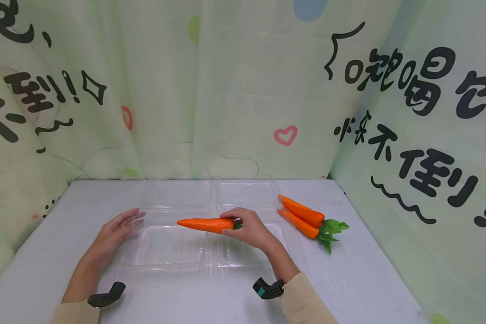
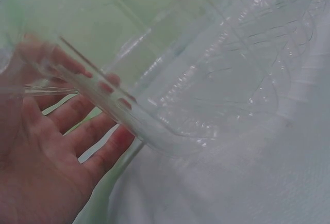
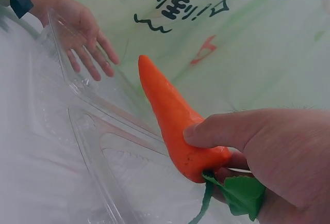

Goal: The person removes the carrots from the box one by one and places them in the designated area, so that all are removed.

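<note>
My right hand (image 1: pixel 249 228) pinches an orange carrot (image 1: pixel 200 224) near its leafy end, thumb on one side, its tip pointing left. Green leaves (image 3: pixel 241 195) hang under the palm in the right wrist view. The carrot is held above two clear plastic containers, a left one (image 1: pixel 168 249) and a right one (image 1: pixel 243 258), whose lids seem to lie open toward the back. Beside the left container is my left hand (image 1: pixel 112 236), fingers spread and fairly straight. In the left wrist view some fingers show through the clear wall (image 2: pixel 118 115); whether they touch it I cannot tell.
Two more carrots, an upper one (image 1: pixel 303 211) and a lower one (image 1: pixel 301 225), lie on the white table (image 1: pixel 348 279) right of the containers, leaves toward the right. A printed pale green curtain (image 1: pixel 243 90) encloses the table at the back and sides.
</note>
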Demonstrator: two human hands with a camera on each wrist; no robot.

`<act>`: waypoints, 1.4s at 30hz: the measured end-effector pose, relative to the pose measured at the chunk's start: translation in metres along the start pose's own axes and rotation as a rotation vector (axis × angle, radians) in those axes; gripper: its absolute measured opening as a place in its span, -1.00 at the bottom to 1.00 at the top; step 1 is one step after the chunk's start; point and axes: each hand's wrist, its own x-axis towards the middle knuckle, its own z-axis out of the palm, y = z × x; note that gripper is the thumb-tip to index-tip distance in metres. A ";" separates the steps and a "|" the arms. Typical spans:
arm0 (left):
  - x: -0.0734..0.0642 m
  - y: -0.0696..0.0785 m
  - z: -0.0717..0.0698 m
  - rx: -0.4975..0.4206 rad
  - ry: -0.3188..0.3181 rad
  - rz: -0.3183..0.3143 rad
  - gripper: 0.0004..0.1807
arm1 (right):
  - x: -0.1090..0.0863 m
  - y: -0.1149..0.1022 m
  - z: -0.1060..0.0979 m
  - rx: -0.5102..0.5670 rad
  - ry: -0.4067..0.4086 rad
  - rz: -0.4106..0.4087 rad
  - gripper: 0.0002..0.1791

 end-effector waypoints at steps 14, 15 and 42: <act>-0.001 -0.001 0.000 0.023 0.006 -0.020 -0.46 | -0.006 0.007 -0.012 -0.025 0.041 0.023 -0.59; -0.001 -0.001 0.000 0.018 0.005 -0.018 -0.46 | -0.006 0.008 -0.013 -0.029 0.043 0.028 -0.59; 0.000 -0.001 0.000 -0.026 0.005 -0.030 -0.46 | -0.011 0.016 -0.041 -0.055 0.121 0.132 -0.58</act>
